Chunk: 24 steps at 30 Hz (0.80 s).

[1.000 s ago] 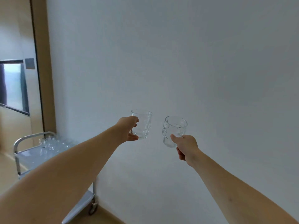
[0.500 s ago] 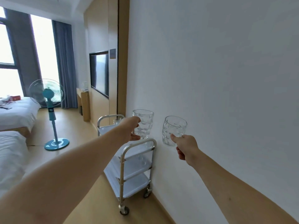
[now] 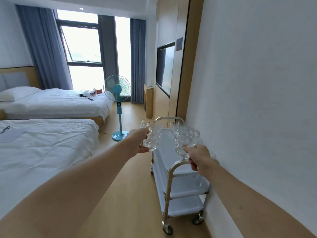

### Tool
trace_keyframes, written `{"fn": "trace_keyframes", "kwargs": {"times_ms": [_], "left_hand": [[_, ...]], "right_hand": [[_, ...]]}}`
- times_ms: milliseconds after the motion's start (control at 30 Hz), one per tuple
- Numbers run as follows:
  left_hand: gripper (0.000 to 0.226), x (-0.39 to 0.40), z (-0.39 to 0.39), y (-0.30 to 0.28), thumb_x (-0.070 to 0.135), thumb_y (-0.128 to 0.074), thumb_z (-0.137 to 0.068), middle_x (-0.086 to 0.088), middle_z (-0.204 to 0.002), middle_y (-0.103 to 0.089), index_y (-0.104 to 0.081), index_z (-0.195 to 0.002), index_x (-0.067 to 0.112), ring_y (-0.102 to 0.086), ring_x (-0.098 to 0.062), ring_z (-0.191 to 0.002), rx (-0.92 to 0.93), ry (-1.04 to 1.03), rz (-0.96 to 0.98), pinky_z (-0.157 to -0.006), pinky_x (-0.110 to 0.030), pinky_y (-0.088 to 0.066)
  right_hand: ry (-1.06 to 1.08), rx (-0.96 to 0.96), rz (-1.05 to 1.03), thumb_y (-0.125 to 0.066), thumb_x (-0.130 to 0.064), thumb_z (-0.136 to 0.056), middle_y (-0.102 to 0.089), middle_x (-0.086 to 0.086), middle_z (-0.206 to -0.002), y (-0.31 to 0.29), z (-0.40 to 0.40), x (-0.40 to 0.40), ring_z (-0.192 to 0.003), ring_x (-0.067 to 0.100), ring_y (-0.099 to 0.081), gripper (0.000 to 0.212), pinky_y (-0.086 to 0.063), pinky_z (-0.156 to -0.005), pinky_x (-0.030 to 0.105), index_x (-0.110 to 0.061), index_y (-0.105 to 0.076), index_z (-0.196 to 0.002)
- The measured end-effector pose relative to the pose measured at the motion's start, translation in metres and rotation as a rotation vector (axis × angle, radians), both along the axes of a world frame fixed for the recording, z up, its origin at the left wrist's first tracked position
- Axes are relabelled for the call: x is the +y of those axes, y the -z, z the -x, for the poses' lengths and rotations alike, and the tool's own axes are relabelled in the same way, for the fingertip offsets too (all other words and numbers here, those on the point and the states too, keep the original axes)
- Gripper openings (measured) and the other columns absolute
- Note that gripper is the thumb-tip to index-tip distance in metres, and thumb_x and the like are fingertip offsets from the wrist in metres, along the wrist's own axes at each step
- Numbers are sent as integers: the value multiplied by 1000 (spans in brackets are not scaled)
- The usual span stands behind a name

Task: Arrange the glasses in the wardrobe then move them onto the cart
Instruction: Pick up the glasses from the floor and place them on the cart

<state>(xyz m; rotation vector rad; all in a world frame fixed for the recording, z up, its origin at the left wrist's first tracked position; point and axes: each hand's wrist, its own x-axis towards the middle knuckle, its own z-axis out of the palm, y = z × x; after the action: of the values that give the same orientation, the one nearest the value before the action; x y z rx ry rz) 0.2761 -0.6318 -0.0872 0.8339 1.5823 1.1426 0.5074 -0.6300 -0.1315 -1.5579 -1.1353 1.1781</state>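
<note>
- Clear left glass (image 3: 151, 134) gripped in my left hand (image 3: 139, 140).
- Right glass (image 3: 186, 142) gripped in my right hand (image 3: 199, 158).
- Both held above the steel cart (image 3: 173, 179).

Two clear glasses (image 3: 151, 134) with a dimpled pattern — a silver-framed cart (image 3: 171, 177) with pale shelves at five o'clock; a turquoise fan (image 3: 118, 93), white beds (image 3: 42, 148), grey-blue curtains (image 3: 42, 48).

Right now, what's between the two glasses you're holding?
In the head view, nothing solid: the left glass and the right glass are held apart. Through the gap shows the cart top shelf, with more glasses at its far end.
</note>
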Motion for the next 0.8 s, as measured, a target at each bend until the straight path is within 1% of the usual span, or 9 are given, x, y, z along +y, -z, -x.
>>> {"fn": "trace_keyframes", "kwargs": {"times_ms": [100,200,267,367,467,567,700,733,800], "left_hand": [[12,21,18,19,24,-61,-96,-3,-106,-56,-52,-90,18,-65,-34,-79,-17,-57,20,-52,-32,-59],[10,42,38,39,24,-60,-95,-3,-108,-57,-52,-90,22,-67,-37,-84,-20,-75,51,-56,-35,-61],[7,60,55,51,24,-59,-96,-3,-108,-56,-53,-95,21,-67,-38,-86,-27,-79,75,-57,-35,-61],[14,88,82,69,25,-59,-95,-3,-107,-56,-53,-106,18,-66,-37,-84,-33,-71,85,-54,-33,-59],[10,125,113,85,24,-59,-95,-4,-108,-56,-53,-101,19,-66,-38,-84,-29,-44,91,-55,-34,-59],[11,167,142,100,24,-59,-96,-3,-108,-55,-53,-103,17,-65,-36,-83,-20,-7,115,-55,-34,-60],[8,223,176,115,21,-58,-97,-4,-104,-55,-56,-92,15,-63,-32,-76,11,54,137,-54,-32,-60],[8,236,182,119,21,-57,-98,-2,-103,-54,-55,-96,13,-61,-30,-75,14,87,150,-55,-32,-60],[13,260,192,126,23,-55,-99,0,-102,-51,-52,-107,13,-58,-26,-74,7,153,179,-63,-33,-62]], "right_hand": [[-44,10,43,-74,-30,-92,-45,4,-61,18,22,33,-49,14,-40,30,-37,-43,23,-5,-59,-91],[-82,13,87,-75,-28,-92,-45,5,-61,38,46,61,-51,15,-42,30,-39,-46,26,-2,-60,-92],[-90,14,118,-75,-27,-91,-44,5,-59,53,61,81,-50,16,-41,28,-38,-45,25,-4,-59,-85],[-93,9,147,-76,-26,-90,-43,5,-59,73,86,111,-50,16,-39,28,-37,-44,24,-9,-55,-82],[-58,26,179,-76,-25,-89,-43,5,-60,93,115,143,-50,16,-39,27,-37,-44,22,-10,-55,-82],[-10,8,216,-77,-25,-88,-43,4,-57,109,145,176,-48,17,-39,31,-37,-44,21,-13,-51,-76],[59,-22,257,-76,-22,-87,-44,5,-59,122,181,219,-52,18,-40,26,-38,-47,23,-12,-54,-78],[76,-26,265,-75,-21,-87,-44,5,-59,125,190,229,-53,19,-40,24,-38,-47,24,-11,-54,-80],[109,-32,280,-74,-20,-87,-44,5,-60,131,205,245,-54,19,-40,22,-37,-49,26,-12,-54,-81]]}}
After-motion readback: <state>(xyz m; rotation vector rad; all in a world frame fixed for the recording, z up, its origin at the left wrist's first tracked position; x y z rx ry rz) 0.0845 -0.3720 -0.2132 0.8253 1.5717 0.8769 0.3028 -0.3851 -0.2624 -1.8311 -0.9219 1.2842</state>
